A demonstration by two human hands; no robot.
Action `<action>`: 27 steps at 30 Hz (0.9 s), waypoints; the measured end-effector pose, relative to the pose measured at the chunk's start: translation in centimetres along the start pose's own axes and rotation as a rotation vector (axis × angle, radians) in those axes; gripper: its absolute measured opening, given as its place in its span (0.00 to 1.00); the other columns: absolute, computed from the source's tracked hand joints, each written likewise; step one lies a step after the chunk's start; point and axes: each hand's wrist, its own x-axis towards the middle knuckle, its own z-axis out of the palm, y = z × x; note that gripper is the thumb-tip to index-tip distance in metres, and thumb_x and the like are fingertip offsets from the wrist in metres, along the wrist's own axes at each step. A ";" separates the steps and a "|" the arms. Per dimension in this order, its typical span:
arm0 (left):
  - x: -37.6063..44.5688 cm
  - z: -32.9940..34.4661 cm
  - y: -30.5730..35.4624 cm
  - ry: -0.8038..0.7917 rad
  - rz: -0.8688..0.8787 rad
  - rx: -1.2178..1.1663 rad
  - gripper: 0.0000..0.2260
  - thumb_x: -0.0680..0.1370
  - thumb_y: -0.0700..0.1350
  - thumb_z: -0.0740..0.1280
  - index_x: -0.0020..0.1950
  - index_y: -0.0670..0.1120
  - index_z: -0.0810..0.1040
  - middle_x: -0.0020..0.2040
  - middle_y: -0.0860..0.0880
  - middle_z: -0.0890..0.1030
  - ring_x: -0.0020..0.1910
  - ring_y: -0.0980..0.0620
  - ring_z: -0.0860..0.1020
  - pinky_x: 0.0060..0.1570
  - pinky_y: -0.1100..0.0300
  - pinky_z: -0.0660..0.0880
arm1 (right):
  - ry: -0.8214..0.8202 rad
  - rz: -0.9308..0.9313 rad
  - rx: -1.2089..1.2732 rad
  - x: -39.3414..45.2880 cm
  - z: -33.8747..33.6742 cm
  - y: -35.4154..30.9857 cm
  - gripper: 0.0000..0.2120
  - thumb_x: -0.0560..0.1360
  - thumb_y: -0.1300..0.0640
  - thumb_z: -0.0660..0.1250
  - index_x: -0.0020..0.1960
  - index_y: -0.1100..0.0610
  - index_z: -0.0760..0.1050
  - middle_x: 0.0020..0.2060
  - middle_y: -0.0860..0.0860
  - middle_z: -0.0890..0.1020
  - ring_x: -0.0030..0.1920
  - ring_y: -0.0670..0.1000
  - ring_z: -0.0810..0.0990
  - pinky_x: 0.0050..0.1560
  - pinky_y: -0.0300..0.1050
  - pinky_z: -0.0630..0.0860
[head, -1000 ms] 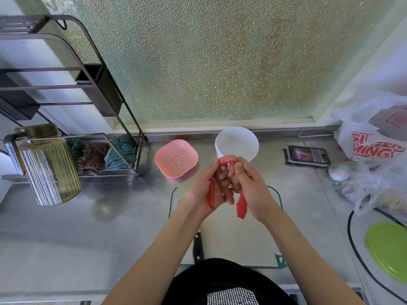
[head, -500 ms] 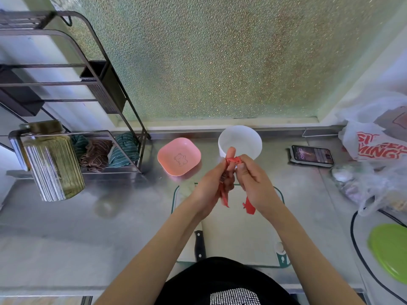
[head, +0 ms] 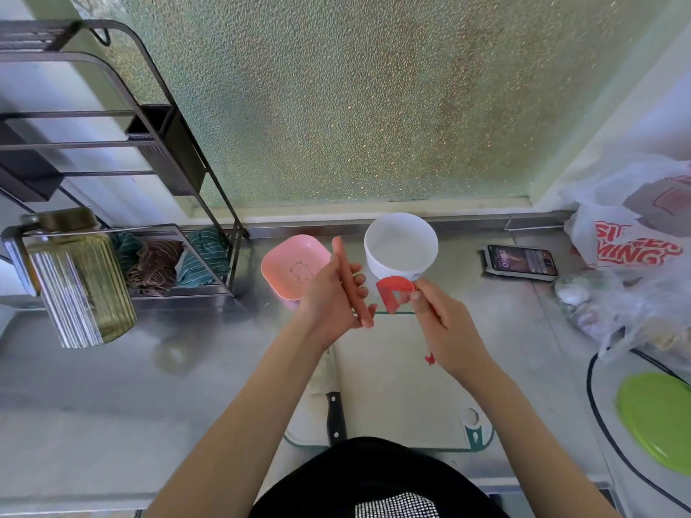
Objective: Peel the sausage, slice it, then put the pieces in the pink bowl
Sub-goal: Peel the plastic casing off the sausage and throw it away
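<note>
My left hand (head: 331, 299) grips the bare pink sausage (head: 349, 278), which points up and away above the far edge of the cutting board (head: 396, 379). My right hand (head: 445, 323) pinches the red casing (head: 392, 293), now off the sausage, just in front of the white bowl (head: 401, 244). The pink bowl (head: 293, 264) sits on the steel counter behind my left hand. A black-handled knife (head: 334, 403) lies along the board's left side.
A phone (head: 521, 261) lies to the right of the white bowl. Plastic bags (head: 632, 263) and a green lid (head: 658, 416) fill the right side. A wire rack (head: 123, 181) with cloths and a ribbed glass jar (head: 78, 286) stand on the left.
The hands have drawn apart. The red casing came off the sausage and moved right with my right hand; my left hand keeps the peeled sausage.
</note>
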 end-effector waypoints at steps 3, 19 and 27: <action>0.0 -0.1 -0.2 -0.025 -0.029 0.008 0.12 0.80 0.48 0.57 0.50 0.42 0.75 0.37 0.48 0.72 0.33 0.51 0.71 0.44 0.49 0.72 | 0.033 0.053 0.065 -0.3 -0.9 0.7 0.12 0.80 0.62 0.58 0.50 0.50 0.79 0.36 0.48 0.81 0.33 0.49 0.78 0.33 0.41 0.77; -0.4 6.0 -8.9 -0.285 -0.111 0.683 0.07 0.80 0.43 0.60 0.49 0.46 0.77 0.47 0.47 0.77 0.49 0.48 0.77 0.46 0.48 0.76 | 0.309 0.380 0.053 -8.8 -6.0 4.4 0.07 0.72 0.58 0.71 0.41 0.46 0.81 0.31 0.42 0.74 0.35 0.43 0.72 0.39 0.36 0.71; -1.6 11.6 -16.5 -0.555 -0.327 0.921 0.06 0.80 0.43 0.62 0.53 0.45 0.77 0.49 0.48 0.80 0.48 0.48 0.78 0.45 0.50 0.75 | 0.440 0.677 0.262 -18.0 -8.2 7.7 0.07 0.71 0.63 0.70 0.41 0.50 0.79 0.34 0.54 0.84 0.36 0.53 0.82 0.43 0.46 0.75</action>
